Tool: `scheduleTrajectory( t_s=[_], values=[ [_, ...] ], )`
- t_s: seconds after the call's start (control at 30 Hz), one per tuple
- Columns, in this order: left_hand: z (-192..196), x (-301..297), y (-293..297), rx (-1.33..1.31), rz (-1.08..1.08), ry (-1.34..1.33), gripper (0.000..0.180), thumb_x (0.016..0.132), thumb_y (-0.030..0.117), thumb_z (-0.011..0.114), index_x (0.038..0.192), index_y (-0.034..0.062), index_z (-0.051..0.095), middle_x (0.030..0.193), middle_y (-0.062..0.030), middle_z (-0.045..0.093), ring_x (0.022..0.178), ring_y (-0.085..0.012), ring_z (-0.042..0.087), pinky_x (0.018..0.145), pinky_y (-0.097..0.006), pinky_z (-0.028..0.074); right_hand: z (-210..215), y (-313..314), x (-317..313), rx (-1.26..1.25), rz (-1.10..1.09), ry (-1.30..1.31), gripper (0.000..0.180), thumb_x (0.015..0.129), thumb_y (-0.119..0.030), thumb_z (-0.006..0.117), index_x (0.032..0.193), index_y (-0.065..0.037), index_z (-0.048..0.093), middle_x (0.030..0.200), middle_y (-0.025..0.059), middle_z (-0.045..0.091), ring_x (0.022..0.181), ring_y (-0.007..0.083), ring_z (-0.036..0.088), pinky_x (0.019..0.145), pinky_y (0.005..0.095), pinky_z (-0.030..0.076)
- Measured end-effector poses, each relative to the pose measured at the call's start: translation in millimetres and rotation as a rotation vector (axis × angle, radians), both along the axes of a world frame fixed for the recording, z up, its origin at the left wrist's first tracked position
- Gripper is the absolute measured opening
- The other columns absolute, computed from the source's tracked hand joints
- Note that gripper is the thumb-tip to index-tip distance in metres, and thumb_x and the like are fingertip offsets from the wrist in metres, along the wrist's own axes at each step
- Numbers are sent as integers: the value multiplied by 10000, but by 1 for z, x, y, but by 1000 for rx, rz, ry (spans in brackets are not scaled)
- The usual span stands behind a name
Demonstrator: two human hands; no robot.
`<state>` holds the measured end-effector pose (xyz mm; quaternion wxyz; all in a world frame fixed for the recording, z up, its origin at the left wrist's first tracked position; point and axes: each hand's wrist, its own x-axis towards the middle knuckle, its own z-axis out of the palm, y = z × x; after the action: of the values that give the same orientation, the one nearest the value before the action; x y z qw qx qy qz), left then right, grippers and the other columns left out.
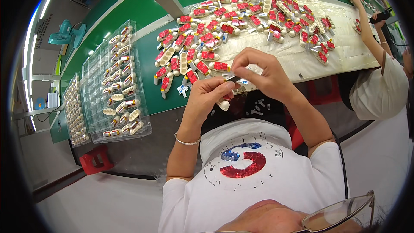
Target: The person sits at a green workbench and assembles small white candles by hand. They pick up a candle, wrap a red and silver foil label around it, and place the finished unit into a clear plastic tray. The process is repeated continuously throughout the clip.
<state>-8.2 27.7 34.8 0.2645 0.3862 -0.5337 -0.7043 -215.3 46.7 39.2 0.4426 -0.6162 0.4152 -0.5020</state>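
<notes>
My left hand (pixel 208 96) is closed, pinching a small cream-coloured oblong piece (pixel 223 105) whose rounded end shows below the fingers. Close beside it, my right hand (pixel 268 75) has its thumb and fingertips pressed together at a white-and-blue strip (pixel 244 81). Whether this strip is joined to the piece is hidden by the fingers. Just beyond my hands, several similar cream pieces with red film (pixel 221 66) lie in a loose pile on the table. Some of them show bare round hollows, like the cream piece (pixel 183 62) left of centre.
At left stands a clear plastic tray (pixel 95 87) partly filled with cream pieces, with a fuller tray (pixel 74 118) beyond it. Peeled white-and-blue scraps (pixel 183 89) lie at the table edge. A co-worker's arm (pixel 366 28) reaches in at right. A red stool (pixel 95 159) stands below.
</notes>
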Motion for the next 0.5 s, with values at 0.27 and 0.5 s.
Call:
scheduleTrajectory(
  t_s=[0.27,0.5],
  values=[
    [-6,9,4,61,99,218,232,923,175,643,964,-42,716,803,-71,693,684,-82,618,630,-209,494,-9,6,-22,89,40,384,161,885,-52,629,1038,-11,661,1037,68,629,875,146,602,825,293,475],
    [-12,-2,5,205,12,437,245,935,196,633,998,-30,703,861,-75,693,741,-98,637,643,-232,517,-21,10,13,21,51,-255,262,869,-93,698,1127,-47,688,1060,77,651,936,134,617,851,290,496]
  ],
)
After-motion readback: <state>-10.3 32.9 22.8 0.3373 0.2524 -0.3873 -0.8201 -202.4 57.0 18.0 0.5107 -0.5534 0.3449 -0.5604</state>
